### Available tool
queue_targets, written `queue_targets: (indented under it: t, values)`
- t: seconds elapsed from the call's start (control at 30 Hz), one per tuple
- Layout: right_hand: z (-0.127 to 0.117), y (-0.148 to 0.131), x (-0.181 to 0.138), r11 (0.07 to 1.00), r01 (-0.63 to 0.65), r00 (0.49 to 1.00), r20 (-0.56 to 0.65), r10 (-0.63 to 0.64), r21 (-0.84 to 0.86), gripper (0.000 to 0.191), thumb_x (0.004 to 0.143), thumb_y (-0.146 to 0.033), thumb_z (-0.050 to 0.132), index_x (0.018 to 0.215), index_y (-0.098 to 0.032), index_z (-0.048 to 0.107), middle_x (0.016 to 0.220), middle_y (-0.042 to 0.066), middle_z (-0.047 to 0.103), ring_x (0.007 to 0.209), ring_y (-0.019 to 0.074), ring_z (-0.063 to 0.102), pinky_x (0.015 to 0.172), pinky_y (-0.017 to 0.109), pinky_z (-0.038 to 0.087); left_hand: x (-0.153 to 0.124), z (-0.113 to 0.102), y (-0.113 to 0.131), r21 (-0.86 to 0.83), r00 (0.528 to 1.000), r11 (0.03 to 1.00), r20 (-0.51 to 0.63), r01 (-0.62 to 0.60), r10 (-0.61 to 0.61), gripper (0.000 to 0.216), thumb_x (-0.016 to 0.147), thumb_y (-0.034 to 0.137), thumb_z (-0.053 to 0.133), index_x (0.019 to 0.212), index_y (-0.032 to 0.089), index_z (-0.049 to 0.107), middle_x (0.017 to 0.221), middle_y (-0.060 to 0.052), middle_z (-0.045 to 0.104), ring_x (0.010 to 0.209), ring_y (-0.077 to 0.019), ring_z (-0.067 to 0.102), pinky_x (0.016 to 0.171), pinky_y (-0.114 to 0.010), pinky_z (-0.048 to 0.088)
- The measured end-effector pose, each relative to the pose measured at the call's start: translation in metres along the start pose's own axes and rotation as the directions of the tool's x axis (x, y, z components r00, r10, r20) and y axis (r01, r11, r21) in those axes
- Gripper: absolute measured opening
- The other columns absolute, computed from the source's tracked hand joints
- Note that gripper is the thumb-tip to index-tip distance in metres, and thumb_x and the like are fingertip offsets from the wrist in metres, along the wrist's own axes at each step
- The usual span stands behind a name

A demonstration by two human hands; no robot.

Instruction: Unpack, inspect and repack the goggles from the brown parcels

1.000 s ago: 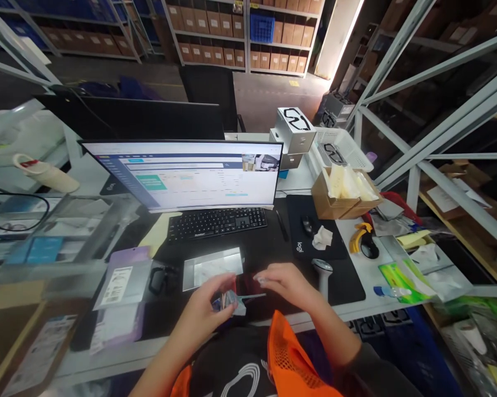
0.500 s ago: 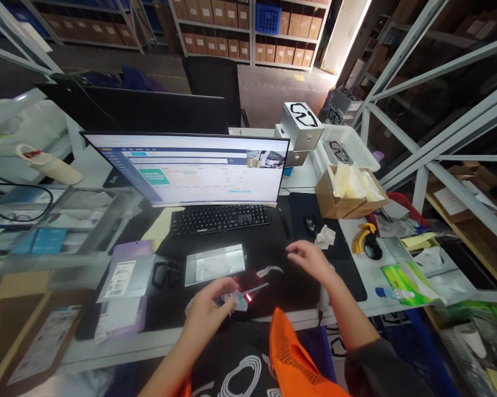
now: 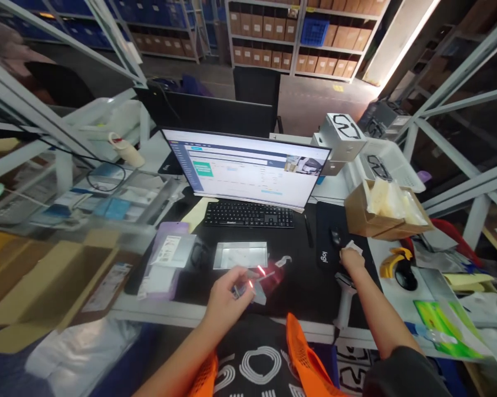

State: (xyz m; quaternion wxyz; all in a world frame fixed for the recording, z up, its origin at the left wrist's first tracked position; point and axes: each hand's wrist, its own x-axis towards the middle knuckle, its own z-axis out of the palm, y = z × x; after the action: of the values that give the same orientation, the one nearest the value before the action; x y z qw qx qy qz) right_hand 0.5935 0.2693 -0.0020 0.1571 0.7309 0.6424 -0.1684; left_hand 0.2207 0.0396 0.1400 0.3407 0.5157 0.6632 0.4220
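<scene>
My left hand (image 3: 230,291), low in the middle, is closed with fingers and thumb on a small clear plastic bag (image 3: 259,295). What the bag contains is too blurred to name. Bright red light streaks fall on it and beside it. My right hand (image 3: 353,262) reaches past the mouse (image 3: 335,237), its fingers closed around a crumpled white tissue (image 3: 354,246); the fingertips are partly hidden. Just below that hand stands a grey handheld scanner (image 3: 345,300). A curled whitish strip (image 3: 283,260) lies on the black mat, and behind my left hand is a shallow clear-and-silver tray (image 3: 240,255).
Behind the keyboard (image 3: 249,215) stands a lit monitor (image 3: 244,165). Left are a purple pouch (image 3: 169,275) and an open cardboard box (image 3: 53,281). A cardboard box of packets (image 3: 364,212), a yellow-and-black tape dispenser (image 3: 399,268) and green packaging (image 3: 447,325) stand right.
My right hand has moved right and forward from over the mat to the tissue by the mouse. My left hand still holds the bag, now turned and lifted slightly. The view has swung left.
</scene>
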Motion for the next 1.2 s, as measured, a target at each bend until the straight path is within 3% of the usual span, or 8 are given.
queue_targets:
  t: [0.2, 0.37, 0.47, 0.67, 0.73, 0.93, 1.07, 1.2]
  values:
    - [-0.025, 0.011, -0.008, 0.955, 0.066, 0.969, -0.247, 0.008, 0.289, 0.013, 0.084, -0.018, 0.060, 0.072, -0.013, 0.060, 0.092, 0.018, 0.064, 0.105, 0.0345, 0.060, 0.092, 0.049, 0.043, -0.012, -0.011, 0.014, 0.048, 0.997, 0.997, -0.034, -0.064, 0.066, 0.021, 0.076, 0.014, 0.058, 0.093, 0.020, 0.067, 0.081, 0.001, 0.067, 0.074, -0.0132, 0.061, 0.071, -0.024, 0.047]
    - [-0.048, 0.014, -0.054, 0.747, 0.220, 0.822, -0.532, 0.205, 0.628, 0.030, 0.088, -0.050, 0.044, 0.081, -0.021, 0.048, 0.081, 0.008, 0.055, 0.088, 0.0284, 0.056, 0.086, 0.047, 0.044, -0.016, -0.016, 0.017, 0.013, 0.999, 1.000, -0.041, -0.007, 0.007, 0.029, 0.076, 0.013, 0.057, 0.101, 0.023, 0.069, 0.090, 0.001, 0.070, 0.080, -0.0136, 0.064, 0.074, -0.023, 0.050]
    - [-0.038, -0.009, -0.099, 0.561, 0.327, 0.783, -0.550, 0.290, 0.761, 0.046, 0.087, -0.068, 0.034, 0.088, -0.023, 0.043, 0.078, 0.001, 0.051, 0.075, 0.0210, 0.054, 0.074, 0.039, 0.049, -0.016, -0.015, 0.017, -0.034, 0.998, 0.998, -0.038, 0.056, -0.058, 0.033, 0.075, 0.012, 0.056, 0.104, 0.023, 0.068, 0.088, 0.002, 0.069, 0.078, -0.0137, 0.064, 0.067, -0.021, 0.050]
    - [-0.020, -0.081, -0.181, -0.180, 0.338, 0.939, -0.317, 0.136, 0.924, 0.040, 0.077, -0.056, 0.075, 0.085, -0.022, 0.054, 0.077, -0.003, 0.056, 0.068, 0.0116, 0.053, 0.068, 0.023, 0.048, -0.017, -0.024, 0.019, -0.128, 0.996, 0.989, -0.050, 0.073, -0.080, 0.033, 0.074, 0.012, 0.057, 0.103, 0.023, 0.069, 0.093, 0.001, 0.071, 0.083, -0.0137, 0.068, 0.074, -0.022, 0.054]
    - [-0.024, -0.098, -0.198, -0.286, 0.271, 0.963, -0.261, 0.074, 0.919, 0.038, 0.075, -0.052, 0.079, 0.084, -0.022, 0.058, 0.084, -0.001, 0.062, 0.074, 0.0127, 0.057, 0.070, 0.023, 0.048, -0.018, -0.030, 0.019, -0.148, 0.995, 0.987, -0.059, 0.070, -0.079, 0.034, 0.074, 0.012, 0.057, 0.103, 0.022, 0.069, 0.094, 0.000, 0.072, 0.084, -0.0145, 0.069, 0.074, -0.022, 0.055]
    - [-0.029, -0.143, -0.254, -0.354, 0.120, 0.957, -0.202, -0.206, 0.927, 0.036, 0.071, -0.049, 0.085, 0.080, -0.023, 0.061, 0.087, 0.000, 0.063, 0.078, 0.0161, 0.058, 0.072, 0.027, 0.048, -0.022, -0.040, 0.013, -0.055, 0.982, 0.996, -0.181, -0.069, 0.058, 0.043, 0.074, 0.011, 0.056, 0.115, 0.019, 0.069, 0.109, -0.004, 0.073, 0.092, -0.0160, 0.070, 0.077, -0.024, 0.059]
    - [-0.031, -0.173, -0.291, -0.217, 0.134, 0.730, -0.244, -0.638, 0.967, 0.036, 0.086, -0.054, 0.071, 0.076, -0.022, 0.061, 0.067, 0.000, 0.055, 0.062, 0.0149, 0.049, 0.060, 0.026, 0.040, -0.022, -0.037, 0.009, 0.064, 0.955, 0.976, -0.203, -0.208, 0.217, 0.049, 0.078, 0.009, 0.056, 0.125, 0.022, 0.065, 0.126, -0.005, 0.068, 0.108, -0.0188, 0.068, 0.086, -0.027, 0.060]
    - [-0.043, -0.198, -0.302, -0.187, 0.277, 0.617, -0.323, -0.718, 0.943, 0.036, 0.096, -0.050, 0.058, 0.080, -0.020, 0.066, 0.076, 0.005, 0.063, 0.071, 0.0180, 0.057, 0.067, 0.029, 0.044, -0.024, -0.039, 0.008, 0.178, 0.911, 0.934, -0.227, -0.310, 0.346, 0.057, 0.082, 0.007, 0.055, 0.136, 0.024, 0.056, 0.136, -0.006, 0.063, 0.124, -0.0208, 0.061, 0.104, -0.034, 0.053]
